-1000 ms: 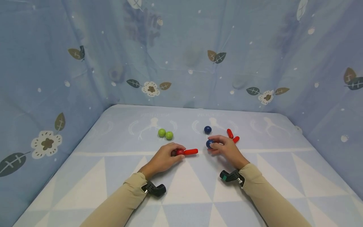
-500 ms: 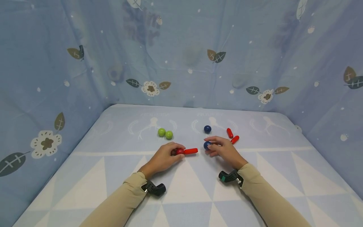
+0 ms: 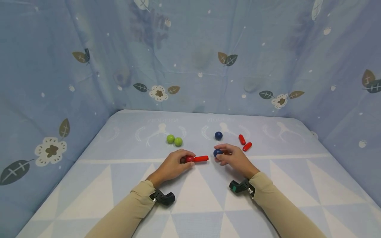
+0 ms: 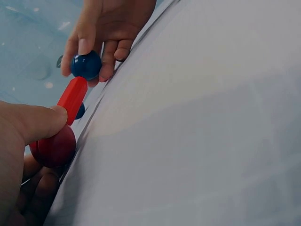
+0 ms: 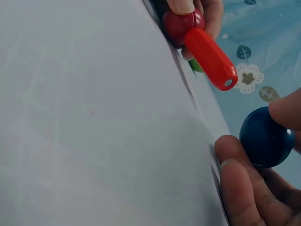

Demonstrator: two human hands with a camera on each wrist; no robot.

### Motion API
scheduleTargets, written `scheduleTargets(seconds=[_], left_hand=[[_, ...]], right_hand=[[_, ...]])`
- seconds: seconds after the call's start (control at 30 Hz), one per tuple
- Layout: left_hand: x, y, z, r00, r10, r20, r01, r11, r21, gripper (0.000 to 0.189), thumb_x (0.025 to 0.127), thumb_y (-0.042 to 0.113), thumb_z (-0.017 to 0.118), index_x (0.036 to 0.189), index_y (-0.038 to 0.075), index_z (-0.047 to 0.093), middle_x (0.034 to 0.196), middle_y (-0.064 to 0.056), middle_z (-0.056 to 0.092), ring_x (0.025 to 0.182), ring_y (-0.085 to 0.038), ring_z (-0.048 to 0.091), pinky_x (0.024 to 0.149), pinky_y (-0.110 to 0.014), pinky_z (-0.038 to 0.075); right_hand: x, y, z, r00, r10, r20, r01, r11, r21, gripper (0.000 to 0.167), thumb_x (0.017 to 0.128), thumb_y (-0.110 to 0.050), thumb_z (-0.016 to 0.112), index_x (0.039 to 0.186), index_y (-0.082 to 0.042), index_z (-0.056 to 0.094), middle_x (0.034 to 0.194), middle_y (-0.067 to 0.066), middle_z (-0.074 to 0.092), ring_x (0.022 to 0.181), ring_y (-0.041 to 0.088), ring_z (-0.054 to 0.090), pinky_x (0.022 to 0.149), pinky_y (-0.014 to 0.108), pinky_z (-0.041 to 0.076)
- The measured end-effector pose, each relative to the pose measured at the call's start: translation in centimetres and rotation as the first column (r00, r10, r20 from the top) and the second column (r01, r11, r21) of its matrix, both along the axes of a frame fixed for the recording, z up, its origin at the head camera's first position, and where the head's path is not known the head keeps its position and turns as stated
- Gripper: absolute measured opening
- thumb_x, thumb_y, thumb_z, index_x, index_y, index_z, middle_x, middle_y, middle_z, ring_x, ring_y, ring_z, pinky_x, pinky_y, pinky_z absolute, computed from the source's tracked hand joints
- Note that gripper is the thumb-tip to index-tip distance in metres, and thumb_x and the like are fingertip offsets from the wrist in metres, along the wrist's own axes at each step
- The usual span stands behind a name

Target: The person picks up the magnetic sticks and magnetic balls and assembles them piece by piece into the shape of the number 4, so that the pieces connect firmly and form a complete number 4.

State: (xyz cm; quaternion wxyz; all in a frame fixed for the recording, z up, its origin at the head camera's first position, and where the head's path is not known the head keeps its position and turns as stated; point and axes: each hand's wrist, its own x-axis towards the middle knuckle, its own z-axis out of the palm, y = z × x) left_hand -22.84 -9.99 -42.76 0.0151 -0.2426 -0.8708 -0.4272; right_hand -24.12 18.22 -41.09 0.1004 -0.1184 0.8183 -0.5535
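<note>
My left hand (image 3: 174, 164) holds a dark red ball (image 5: 176, 29) low over the mat. A bright red stick (image 5: 210, 60) is joined to this ball and points right, toward the other hand; its free end shows a pale round spot. My right hand (image 3: 239, 162) pinches a dark blue ball (image 5: 263, 141) between thumb and fingers. In the right wrist view a gap separates the stick's end from the blue ball. From the left wrist, the stick's tip overlaps the lower edge of the blue ball (image 4: 86, 65).
Two light green balls (image 3: 174, 140) lie side by side beyond my left hand. Another blue ball (image 3: 218, 136) rests beyond my right hand, with two short red sticks (image 3: 244, 143) to its right. A patterned mat (image 3: 196, 195) covers the table, and a blue curtain (image 3: 190, 59) hangs behind.
My right hand has shifted slightly left with the blue ball, closer to the red stick's end. My left hand with the red ball and stick stays in place.
</note>
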Motion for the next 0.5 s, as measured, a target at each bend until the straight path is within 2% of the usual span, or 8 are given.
scheduleTargets(seconds=[0.3,0.5], left_hand=[[0.03,0.04,-0.08,1.0,-0.002,0.001,0.002,1.0,-0.005,0.028,0.091,0.014,0.075,0.118,0.015,0.071,0.105,0.006,0.063,0.091,-0.013,0.056,0.083,-0.031,0.049],[-0.02,0.11,-0.04,1.0,0.004,-0.005,-0.004,1.0,-0.01,0.027,0.091,0.015,0.075,0.118,0.016,0.071,0.104,0.007,0.063,0.09,-0.013,0.055,0.081,-0.031,0.048]], right_hand=[[-0.06,0.06,-0.3,1.0,0.013,0.0,-0.013,1.0,0.008,0.041,0.096,-0.02,0.07,0.134,-0.008,0.062,0.103,0.012,0.071,0.09,0.026,0.066,0.074,0.031,0.055],[0.17,-0.02,0.0,0.999,0.033,-0.014,-0.031,0.997,0.069,0.046,0.094,-0.032,0.072,0.134,-0.012,0.063,0.101,0.006,0.072,0.088,0.025,0.065,0.076,0.034,0.053]])
